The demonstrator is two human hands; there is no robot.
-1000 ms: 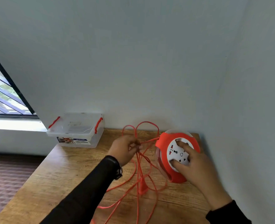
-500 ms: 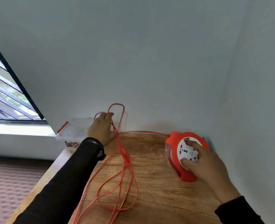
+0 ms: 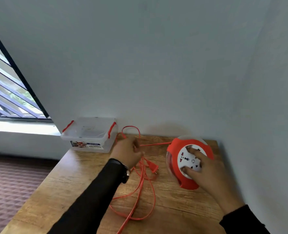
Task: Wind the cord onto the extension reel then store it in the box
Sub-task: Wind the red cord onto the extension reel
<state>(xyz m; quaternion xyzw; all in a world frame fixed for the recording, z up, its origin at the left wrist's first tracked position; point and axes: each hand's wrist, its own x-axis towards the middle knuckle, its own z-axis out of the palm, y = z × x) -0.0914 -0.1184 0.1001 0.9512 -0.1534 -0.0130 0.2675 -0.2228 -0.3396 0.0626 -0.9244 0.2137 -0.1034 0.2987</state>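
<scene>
The orange extension reel (image 3: 189, 163) stands tilted on the wooden worktop (image 3: 75, 179) at the right of the frame, near the wall. The right hand (image 3: 205, 173) holds its white socket face with curled fingers. The left hand (image 3: 128, 153), at the centre, grips the orange cord (image 3: 140, 186), which runs in loose loops over the worktop toward the lower edge. The plug (image 3: 152, 167) lies between the hands. The clear plastic box (image 3: 89, 135), lid closed, stands in the worktop's far left corner.
</scene>
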